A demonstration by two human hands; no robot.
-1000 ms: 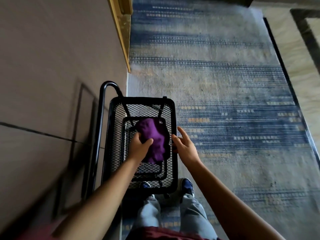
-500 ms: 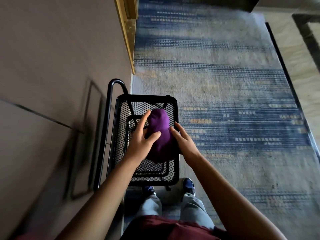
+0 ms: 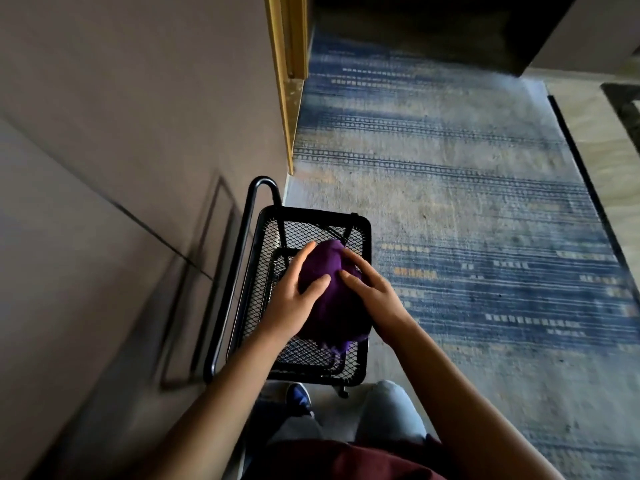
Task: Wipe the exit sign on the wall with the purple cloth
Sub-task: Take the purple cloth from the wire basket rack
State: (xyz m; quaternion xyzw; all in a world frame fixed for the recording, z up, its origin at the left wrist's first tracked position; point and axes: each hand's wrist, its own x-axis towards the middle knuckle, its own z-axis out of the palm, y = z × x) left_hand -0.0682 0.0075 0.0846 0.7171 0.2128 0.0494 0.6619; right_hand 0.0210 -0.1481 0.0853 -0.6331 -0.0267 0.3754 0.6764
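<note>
The purple cloth is bunched into a rounded bundle above the black mesh cart. My left hand cups its left side with the thumb laid over the top. My right hand presses on its right side, fingers spread across the fabric. A loose corner of the cloth hangs down near the cart's front edge. No exit sign is in view.
A grey-brown panelled wall runs along the left, close to the cart's tall handle. A gold door frame stands ahead on the left. A blue and beige carpet covers the floor to the right. My shoes and knees are just behind the cart.
My right hand has come onto the cloth, so both hands now hold it. The bundle has risen a little above the cart. The view has tilted up toward the door frame.
</note>
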